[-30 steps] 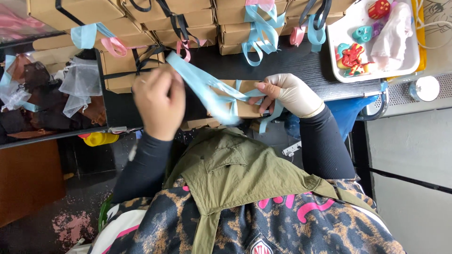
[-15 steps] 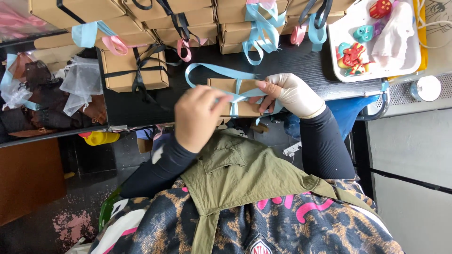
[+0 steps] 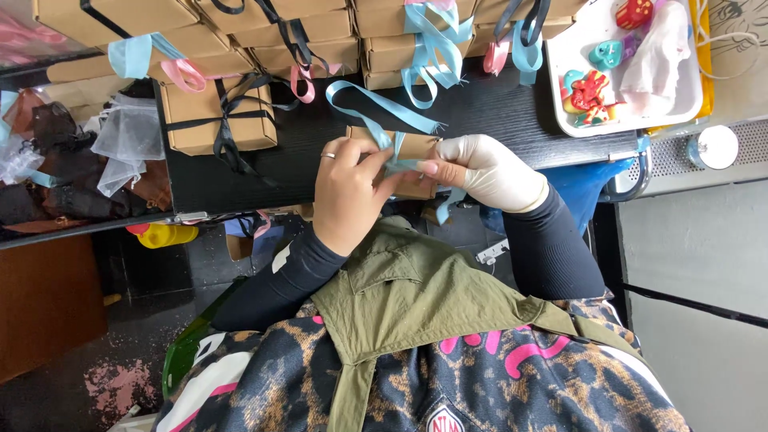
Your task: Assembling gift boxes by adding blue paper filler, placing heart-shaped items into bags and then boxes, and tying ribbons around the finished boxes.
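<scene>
Broadly, a black table (image 3: 512, 120) runs across the upper part of the head view, and along its far edge brown cardboard boxes (image 3: 240, 36) are stacked in rows, several with blue, pink or black ribbon hanging off them. At the far right corner a white tray (image 3: 560, 88) holds small bright toys and a pale cloth. Toward the left end sits a single closed box tied with black ribbon (image 3: 218, 118), and past the left edge lie sheer pouches (image 3: 128, 136) over dark bags. At the near edge, about midway along, a small brown box (image 3: 412, 148) rests under both hands. The left hand (image 3: 348, 196), bare with a ring on one finger, has its fingers pressed together on a light blue ribbon (image 3: 384, 108) right at the box top. The right hand (image 3: 488, 172), in a pale glove, pinches the same ribbon from the other side, fingertips meeting the left hand's. One ribbon tail stretches away over the table toward the stacked boxes; another hangs off the near edge below the gloved hand.
</scene>
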